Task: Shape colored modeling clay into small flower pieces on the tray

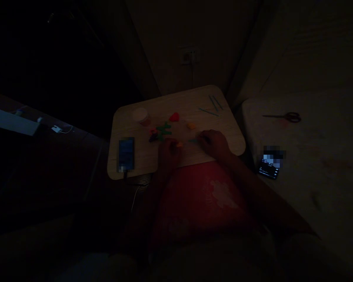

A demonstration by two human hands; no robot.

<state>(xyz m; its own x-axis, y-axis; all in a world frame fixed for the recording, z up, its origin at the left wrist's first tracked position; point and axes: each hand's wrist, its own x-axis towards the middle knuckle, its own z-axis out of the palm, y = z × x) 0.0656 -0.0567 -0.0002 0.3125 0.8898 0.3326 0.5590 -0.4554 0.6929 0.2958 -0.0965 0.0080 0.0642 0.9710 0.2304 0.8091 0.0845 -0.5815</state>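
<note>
The scene is very dark. My left hand [168,153] is closed at the table's near edge, its fingertips around a small orange lump [179,144] that looks like modelling clay. To its right, my right hand [215,141] pinches a thin blue-green stick [193,140], whose free end points left at the orange lump. A small gap seems to lie between the two. Beyond my hands are a red lump [174,116] and a yellow-orange lump [191,125]. Green pieces [164,128], a pink piece [152,130] and a dark piece [153,137] lie by my left hand.
The small wooden table [123,117] also bears a white-lidded jar [140,114], a phone [126,154] with a cable, and several thin sticks [214,103]. On the pale surface at right lie scissors [286,116] and a lit phone [269,166]. A wall socket [189,55] is behind.
</note>
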